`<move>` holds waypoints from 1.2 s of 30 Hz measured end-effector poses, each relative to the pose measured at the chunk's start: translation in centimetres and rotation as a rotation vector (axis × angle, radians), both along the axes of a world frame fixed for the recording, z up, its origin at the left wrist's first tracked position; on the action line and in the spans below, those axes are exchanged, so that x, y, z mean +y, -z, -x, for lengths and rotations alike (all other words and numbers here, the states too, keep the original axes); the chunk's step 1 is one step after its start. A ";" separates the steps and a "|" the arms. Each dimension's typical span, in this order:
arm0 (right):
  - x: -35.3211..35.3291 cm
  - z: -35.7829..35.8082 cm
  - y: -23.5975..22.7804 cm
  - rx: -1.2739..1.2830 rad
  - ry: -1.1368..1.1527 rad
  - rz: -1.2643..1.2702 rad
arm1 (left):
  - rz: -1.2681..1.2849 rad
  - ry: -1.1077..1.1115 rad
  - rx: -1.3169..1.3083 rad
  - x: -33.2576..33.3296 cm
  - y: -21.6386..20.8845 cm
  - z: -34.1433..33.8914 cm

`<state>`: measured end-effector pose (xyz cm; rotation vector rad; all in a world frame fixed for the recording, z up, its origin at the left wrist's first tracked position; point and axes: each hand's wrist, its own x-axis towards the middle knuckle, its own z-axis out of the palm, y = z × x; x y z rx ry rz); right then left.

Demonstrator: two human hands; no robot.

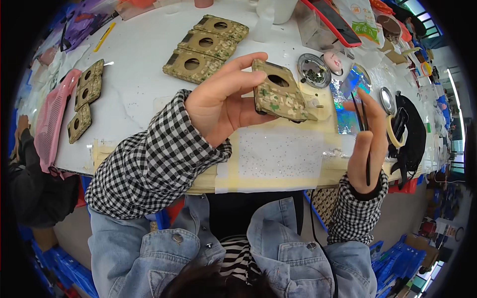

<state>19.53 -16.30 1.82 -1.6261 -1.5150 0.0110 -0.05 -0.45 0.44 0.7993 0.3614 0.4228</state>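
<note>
My left hand grips a camouflage-painted toy tank hull between thumb and fingers, raised above the table and tilted. A round hole shows in the hull's top. To the right, my right hand holds black tweezers, their tips pointing up and away from the hull. Below both hands a white sheet scattered with tiny specks is taped at the table's near edge. Past my left hand, several similar hulls stand in a row. More small camouflage parts lie farther left.
A shiny holographic bag, a round metal dish and a tape roll crowd the right side. Behind them a red-edged phone rests on a clear box. At left are a pink basket, a yellow knife and another person's sleeve.
</note>
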 end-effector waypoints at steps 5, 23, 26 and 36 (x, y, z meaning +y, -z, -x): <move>-4.4 0.1 1.3 0.490 -0.077 0.238 | -0.037 0.017 -0.031 0.2 0.5 0.1; -4.7 0.6 6.2 0.741 0.025 0.182 | -0.097 0.055 -0.021 0.7 0.9 0.2; -4.6 0.7 6.4 0.728 0.026 0.176 | -0.101 0.057 -0.016 0.6 0.9 0.1; -4.3 0.8 6.5 0.739 0.033 0.177 | -0.099 0.067 -0.021 0.8 1.0 0.2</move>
